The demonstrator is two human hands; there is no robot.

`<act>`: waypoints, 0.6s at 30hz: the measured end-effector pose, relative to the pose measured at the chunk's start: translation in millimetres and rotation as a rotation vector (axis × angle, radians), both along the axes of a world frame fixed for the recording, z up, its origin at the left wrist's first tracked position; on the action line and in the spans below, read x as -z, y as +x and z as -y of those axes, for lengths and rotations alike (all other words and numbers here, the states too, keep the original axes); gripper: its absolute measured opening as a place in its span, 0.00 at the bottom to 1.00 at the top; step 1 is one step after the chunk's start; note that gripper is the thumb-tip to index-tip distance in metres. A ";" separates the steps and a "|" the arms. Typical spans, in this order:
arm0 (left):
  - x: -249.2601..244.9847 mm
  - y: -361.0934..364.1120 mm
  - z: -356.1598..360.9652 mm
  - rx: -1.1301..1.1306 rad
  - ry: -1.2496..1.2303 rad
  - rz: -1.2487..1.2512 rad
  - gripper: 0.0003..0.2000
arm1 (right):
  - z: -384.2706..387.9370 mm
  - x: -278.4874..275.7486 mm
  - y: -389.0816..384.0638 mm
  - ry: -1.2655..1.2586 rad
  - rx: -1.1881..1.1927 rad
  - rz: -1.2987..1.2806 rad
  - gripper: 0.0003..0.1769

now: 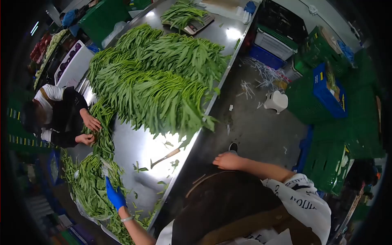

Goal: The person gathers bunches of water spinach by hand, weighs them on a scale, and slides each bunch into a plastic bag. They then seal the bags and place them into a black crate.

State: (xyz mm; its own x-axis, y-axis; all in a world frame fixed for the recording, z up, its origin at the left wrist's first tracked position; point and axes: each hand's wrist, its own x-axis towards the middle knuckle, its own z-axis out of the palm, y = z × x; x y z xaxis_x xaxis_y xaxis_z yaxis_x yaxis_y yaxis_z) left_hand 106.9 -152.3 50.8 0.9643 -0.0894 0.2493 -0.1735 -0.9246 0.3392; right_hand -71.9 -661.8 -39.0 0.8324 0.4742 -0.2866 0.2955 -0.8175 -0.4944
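My left hand (116,195), in a blue glove, reaches over a loose heap of leafy green stems (90,183) at the table's near left corner. Its fingers are stretched out against the leaves. My right hand (227,161) is bare and hangs beside the table's edge, its fingers curled; whether anything is inside cannot be made out. Between them on the metal table (126,153) lies a wooden-handled tool (165,158) among scattered leaves. Beyond it, long rows of leafy greens (163,98) cover much of the tabletop.
Across the table, a co-worker (53,110) handles greens with both hands. A scale (198,25) bearing greens stands at the far end. On the right are a white stool (276,101), green crates (326,163), a blue crate (326,90) and shredded strips (265,69) on the floor.
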 end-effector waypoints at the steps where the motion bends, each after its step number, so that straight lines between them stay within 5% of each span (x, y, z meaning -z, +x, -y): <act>1: -7.5 -2.9 37.9 -0.069 0.069 -0.029 0.30 | 27.1 7.2 -15.9 -0.006 0.005 -0.034 0.11; 2: -14.1 -9.1 67.9 -0.148 0.140 -0.058 0.37 | 54.7 4.7 -31.1 -0.048 0.055 -0.070 0.10; 9: 29.7 -10.7 248.4 0.049 0.002 -0.305 0.13 | 257.3 -14.2 -104.5 -0.332 0.295 -0.080 0.09; 13: 26.5 5.3 347.3 0.065 -0.025 -0.383 0.14 | 331.4 -23.8 -118.7 -0.407 0.358 -0.160 0.10; 18: 1.5 39.1 443.5 0.137 -0.232 -0.390 0.12 | 373.6 -21.4 -73.3 -0.237 0.393 -0.126 0.12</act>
